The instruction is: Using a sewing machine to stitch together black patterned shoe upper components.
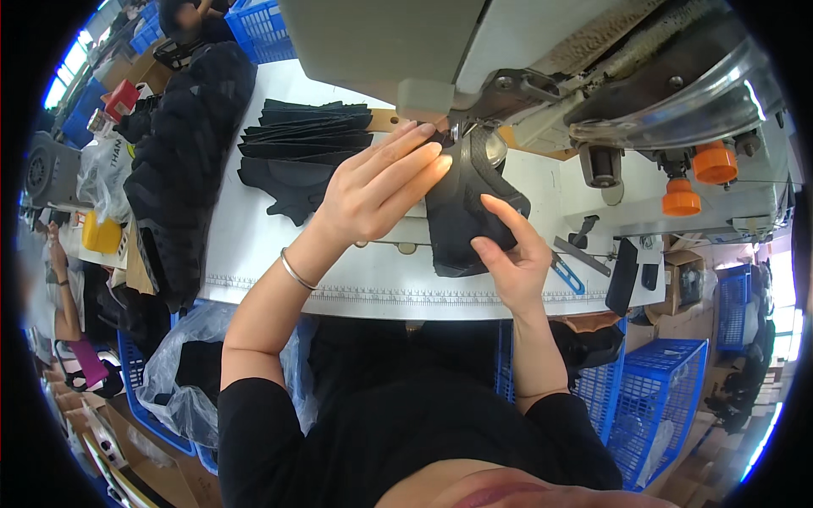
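A black shoe upper (457, 229) lies under the needle area of a sewing machine (461, 118). My left hand (377, 182) is stretched out with its fingers close together, the fingertips at the left edge of the upper beside the presser foot. A bangle circles the left wrist. My right hand (514, 254) grips the upper's lower right side, thumb and forefinger on top; its other fingers are mostly hidden. Left of my left hand, a fanned stack of black cut pieces (296, 140) rests on the white table (356, 284).
A ruler strip (406, 296) runs along the table's front edge. At the right lie a blue-handled cutter (567, 273) and a black block (622, 275). A long heap of black pieces (190, 161) stands at the left. Blue crates (656, 411) stand below right.
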Tool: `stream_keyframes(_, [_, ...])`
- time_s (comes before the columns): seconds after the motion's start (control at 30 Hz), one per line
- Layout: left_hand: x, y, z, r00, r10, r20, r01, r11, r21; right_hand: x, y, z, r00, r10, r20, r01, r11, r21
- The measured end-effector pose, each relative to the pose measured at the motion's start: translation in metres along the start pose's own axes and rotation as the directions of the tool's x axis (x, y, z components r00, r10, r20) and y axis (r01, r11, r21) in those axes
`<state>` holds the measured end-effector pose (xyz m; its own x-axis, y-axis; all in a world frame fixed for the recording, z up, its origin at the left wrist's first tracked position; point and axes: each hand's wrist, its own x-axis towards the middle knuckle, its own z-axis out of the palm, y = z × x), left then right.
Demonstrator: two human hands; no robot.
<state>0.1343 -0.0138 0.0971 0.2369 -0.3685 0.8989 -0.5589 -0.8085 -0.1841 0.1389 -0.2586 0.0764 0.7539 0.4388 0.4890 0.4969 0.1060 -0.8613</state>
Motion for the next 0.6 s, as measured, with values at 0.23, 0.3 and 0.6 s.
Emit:
stream_keyframes(0.23, [0.006,0.0,-0.002,0.999,0.043,0.006,-0.043,0.999,0.019,0.005,0.002,-0.006,0.997,0.069,-0.029,-0.068,0.997,0.027])
stream_keyframes(0.3, [0.007,0.002,-0.002,0.999,0.04,0.02,-0.04,0.999,0.024,0.007,0.003,-0.006,0.997,0.074,-0.031,-0.073,0.997,0.037])
stream_keyframes(0.6, [0.01,-0.002,-0.005,0.997,0.071,0.006,-0.071,0.997,0.022,0.016,0.001,-0.003,0.992,0.114,-0.062,-0.106,0.987,0.121])
